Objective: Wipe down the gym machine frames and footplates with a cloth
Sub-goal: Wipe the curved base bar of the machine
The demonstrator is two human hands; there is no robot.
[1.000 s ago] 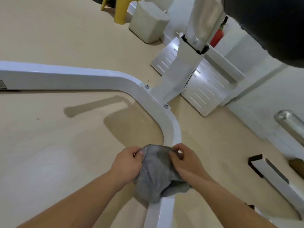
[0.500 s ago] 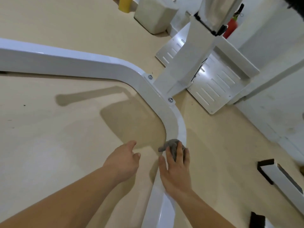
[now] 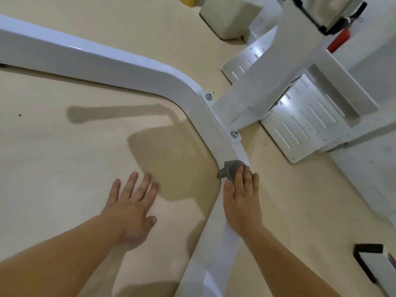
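Head view: glossy white frame runs from near edge of floor, bends left. Right hand, fingers straight, presses bunched grey cloth onto bend; left hand splayed, empty.

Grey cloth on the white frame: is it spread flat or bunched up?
Bunched up: the grey cloth is a small crumpled wad under the right hand, fingers straight, on the white metal frame.

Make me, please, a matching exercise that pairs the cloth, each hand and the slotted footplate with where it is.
Things: 1 cloth; 2 left hand; 3 right hand; 4 footplate.
Places: A spread open over the floor; B beyond the frame; C under the fingers at the frame's bend; D laid along the frame.
Pairs: 1-C; 2-A; 3-D; 4-B.
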